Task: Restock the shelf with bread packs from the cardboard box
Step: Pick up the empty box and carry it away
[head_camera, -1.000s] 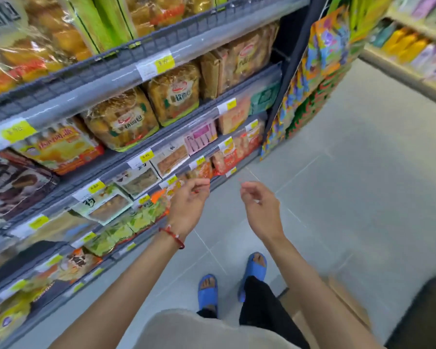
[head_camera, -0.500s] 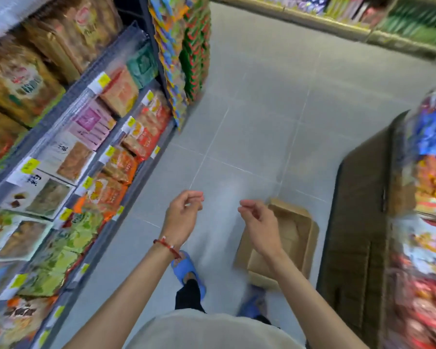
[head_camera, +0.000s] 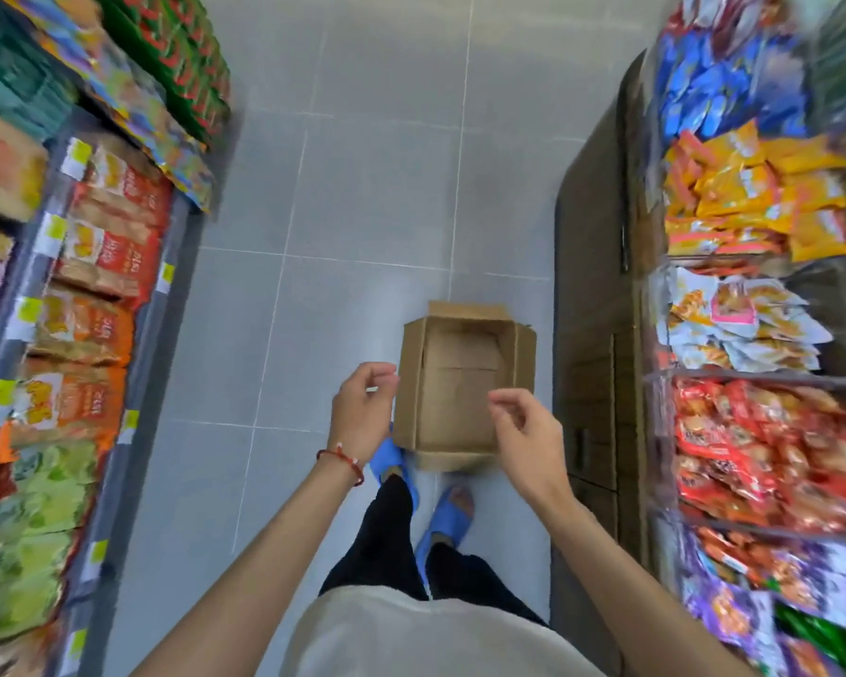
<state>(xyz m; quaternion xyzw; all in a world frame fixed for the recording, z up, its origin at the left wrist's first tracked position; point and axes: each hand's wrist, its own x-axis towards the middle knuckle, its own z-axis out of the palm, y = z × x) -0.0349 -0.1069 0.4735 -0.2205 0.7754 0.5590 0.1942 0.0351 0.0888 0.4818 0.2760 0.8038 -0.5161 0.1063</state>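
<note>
An open cardboard box stands on the grey tiled floor right in front of my feet, flaps up; its inside shows only bare cardboard, no packs. My left hand hovers over the box's left edge, fingers loosely curled with nothing in them. My right hand hovers over its right side, also empty with fingers apart. The shelf with orange, red and green bread and snack packs runs along the left.
A second rack of hanging snack bags fills the right side, with a dark brown cabinet beside the box. My blue slippers stand just behind the box. Grey tiled aisle floor stretches ahead.
My view has swung from the left shelf to straight down the aisle, bringing the box into full view under my hands. Both hands stay empty and have come over the box.
</note>
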